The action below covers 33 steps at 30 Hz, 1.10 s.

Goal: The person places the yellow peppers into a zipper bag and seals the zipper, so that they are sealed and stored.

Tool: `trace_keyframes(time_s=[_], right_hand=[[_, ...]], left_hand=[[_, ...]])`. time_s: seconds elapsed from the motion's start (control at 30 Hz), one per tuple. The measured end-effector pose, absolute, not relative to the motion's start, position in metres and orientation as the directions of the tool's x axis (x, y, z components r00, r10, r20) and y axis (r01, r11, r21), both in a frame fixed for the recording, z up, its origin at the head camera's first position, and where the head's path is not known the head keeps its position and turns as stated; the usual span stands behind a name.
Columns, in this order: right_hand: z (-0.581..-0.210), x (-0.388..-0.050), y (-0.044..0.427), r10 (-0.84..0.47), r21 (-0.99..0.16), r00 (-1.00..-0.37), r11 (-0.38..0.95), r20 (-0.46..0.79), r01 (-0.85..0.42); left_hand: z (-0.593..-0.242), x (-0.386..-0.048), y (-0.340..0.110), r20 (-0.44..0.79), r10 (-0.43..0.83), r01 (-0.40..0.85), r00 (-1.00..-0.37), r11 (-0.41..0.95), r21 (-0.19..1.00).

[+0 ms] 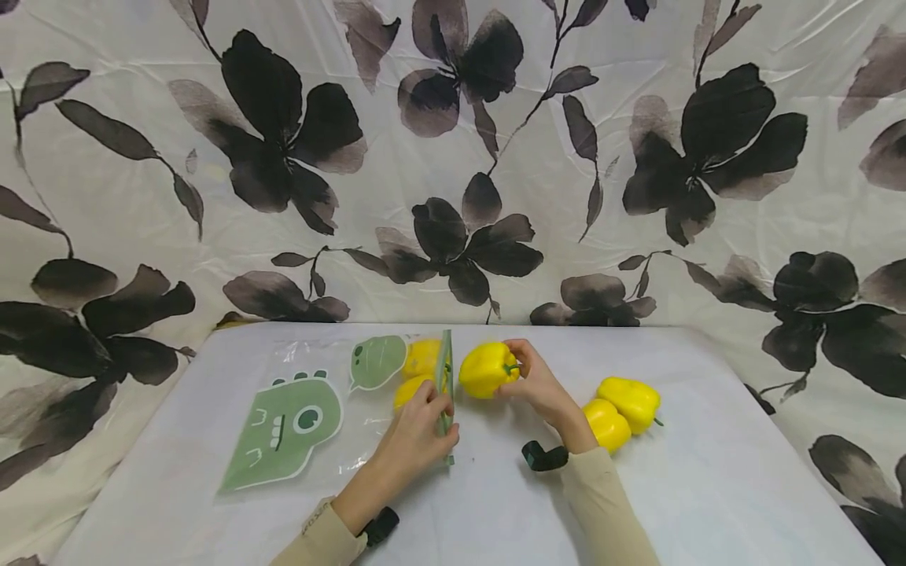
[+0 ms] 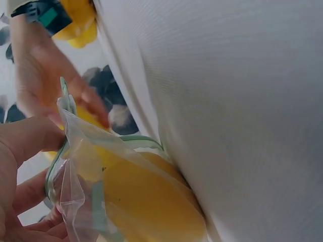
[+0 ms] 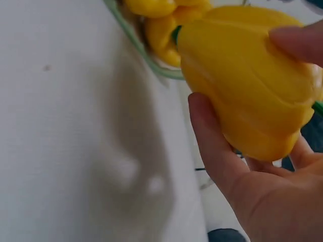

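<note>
A clear bag with green monster prints point(image 1: 283, 428) lies on its side, its green-edged mouth facing right. My left hand point(image 1: 406, 440) pinches the near edge of that mouth. Inside, toward the opening, are yellow bell peppers point(image 1: 423, 358); one shows through the plastic in the left wrist view point(image 2: 151, 201). My right hand point(image 1: 541, 389) grips another yellow bell pepper point(image 1: 484, 369) just right of the mouth. In the right wrist view thumb and fingers of the right hand point(image 3: 272, 191) lie round this pepper point(image 3: 247, 75), with the bag's green rim point(image 3: 146, 58) beyond it.
Two more yellow peppers point(image 1: 630, 402) sit together on the white table point(image 1: 708, 487), right of my right forearm. A floral cloth point(image 1: 566, 196) hangs behind the table's back edge. Both wrists carry small black devices point(image 1: 543, 456).
</note>
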State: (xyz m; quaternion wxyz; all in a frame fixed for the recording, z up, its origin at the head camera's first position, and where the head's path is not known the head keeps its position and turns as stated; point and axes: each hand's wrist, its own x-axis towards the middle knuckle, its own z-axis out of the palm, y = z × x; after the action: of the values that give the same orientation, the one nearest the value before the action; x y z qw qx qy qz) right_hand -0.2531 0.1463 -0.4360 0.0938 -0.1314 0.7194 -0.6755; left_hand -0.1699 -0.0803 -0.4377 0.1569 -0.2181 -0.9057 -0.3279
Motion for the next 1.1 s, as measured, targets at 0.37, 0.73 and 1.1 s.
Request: trace_keyframes(time_s=[0.37, 0.73, 1.1], right_hand=[[-0.465, -0.256, 0.137, -0.467, -0.995, -0.883, 0.099, -0.039, -0.009], [-0.466, -0.253, 0.126, -0.525, -0.997, -0.850, 0.046, 0.033, -0.067], [-0.466, -0.244, 0.104, -0.570, -0.984, -0.822, 0.135, 0.017, -0.114]], left_hand=[[-0.438, -0.170, -0.081, 0.396, 0.310, 0.491, -0.864, 0.691, 0.531], [-0.438, -0.171, -0.081, 0.418, 0.317, 0.510, -0.851, 0.685, 0.520], [-0.438, -0.171, -0.080, 0.417, 0.321, 0.512, -0.850, 0.688, 0.514]])
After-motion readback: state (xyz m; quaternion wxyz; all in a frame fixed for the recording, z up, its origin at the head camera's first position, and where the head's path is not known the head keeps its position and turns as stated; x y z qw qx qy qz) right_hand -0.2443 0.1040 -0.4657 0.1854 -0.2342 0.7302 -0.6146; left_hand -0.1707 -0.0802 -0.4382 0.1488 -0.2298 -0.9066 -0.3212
